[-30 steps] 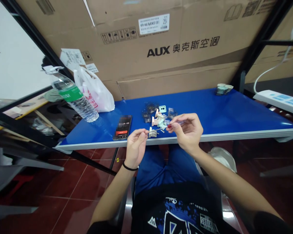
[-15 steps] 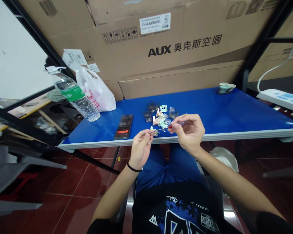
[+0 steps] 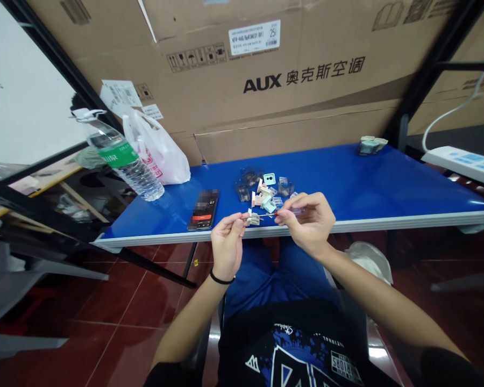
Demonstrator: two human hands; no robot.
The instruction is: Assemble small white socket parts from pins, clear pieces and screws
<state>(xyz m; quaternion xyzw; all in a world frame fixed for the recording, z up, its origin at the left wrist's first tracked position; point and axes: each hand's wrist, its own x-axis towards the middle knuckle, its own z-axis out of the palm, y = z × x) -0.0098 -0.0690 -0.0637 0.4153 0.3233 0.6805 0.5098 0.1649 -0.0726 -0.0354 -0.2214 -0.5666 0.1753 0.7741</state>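
My right hand (image 3: 310, 220) is closed on the handle of a thin screwdriver (image 3: 262, 215), whose metal shaft points left. The fingers of my left hand (image 3: 228, 239) are pinched at the shaft's tip; whether they hold a small part there is too small to tell. Just beyond the hands, on the blue table (image 3: 331, 177), lie several pink, cream and mint plastic pieces, among them a mint piece (image 3: 268, 204) and a pink piece (image 3: 257, 199). Dark translucent parts (image 3: 244, 192) lie behind them, beside a mint square plate (image 3: 269, 179).
A phone (image 3: 204, 209) lies left of the pieces. A water bottle (image 3: 125, 161) and a white plastic bag (image 3: 165, 156) stand at the left. Wrapped pieces (image 3: 371, 145) sit at the back right, a power strip (image 3: 463, 164) at the far right. A large carton (image 3: 306, 118) stands behind.
My left hand has moved slightly left and down, and my right hand slightly left and down too. The screwdriver now lies nearer to level.
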